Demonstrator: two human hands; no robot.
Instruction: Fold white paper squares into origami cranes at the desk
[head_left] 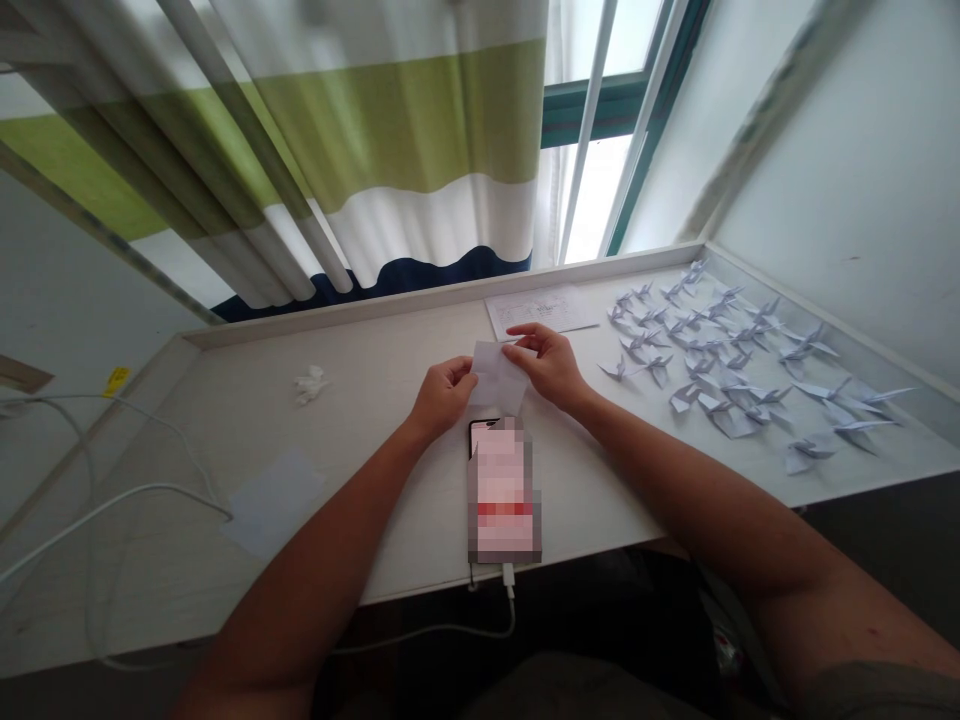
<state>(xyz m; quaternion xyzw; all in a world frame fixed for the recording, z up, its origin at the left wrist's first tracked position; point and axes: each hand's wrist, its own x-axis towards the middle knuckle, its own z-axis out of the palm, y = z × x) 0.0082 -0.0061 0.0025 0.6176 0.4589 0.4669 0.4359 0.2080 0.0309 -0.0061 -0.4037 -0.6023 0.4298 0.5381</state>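
A small white sheet of paper [498, 378] is held up between my two hands, just beyond the top of a phone. My left hand [445, 394] pinches its left edge between thumb and fingers. At the upper right corner, my right hand [549, 362] grips the same sheet, thumb and fingertips closed on it. Faint crease lines seem to run across the paper. Below it lies the phone [504, 490], its screen blurred out, with a white cable plugged into its lower end.
Many folded paper cranes [705, 350] stand on the right of the white table [390, 365]. A paper with markings [544, 310] lies at the back. To the left are a crumpled tissue [310, 385], a stack of white paper [274, 500] and loose white cables [112, 490].
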